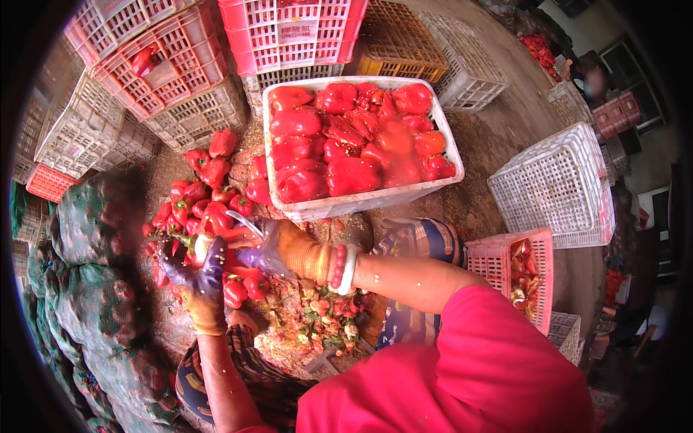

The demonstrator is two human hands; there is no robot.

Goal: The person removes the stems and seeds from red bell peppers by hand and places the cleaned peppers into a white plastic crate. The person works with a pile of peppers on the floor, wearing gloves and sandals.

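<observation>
My left hand point(197, 284), in an orange glove with a dark purple coating, grips the green stem and pale seed core point(202, 247) of a red bell pepper. Close beside it, my right hand point(276, 250) wears a matching glove and holds a small curved knife point(244, 223). The blade points up and to the left; the handle is hidden in the fist. Red pepper flesh point(241, 236) shows between the two hands, partly covered by the gloves. Behind them lies a heap of whole red bell peppers point(197, 203) on the floor.
A white crate point(363, 200) full of red peppers stands ahead. Cut stems and cores point(319, 319) litter the floor between my legs. Green mesh sacks point(97, 303) line the left. At right are a pink crate point(533, 238) of scraps and a white crate point(547, 187). Crates point(178, 70) are stacked behind.
</observation>
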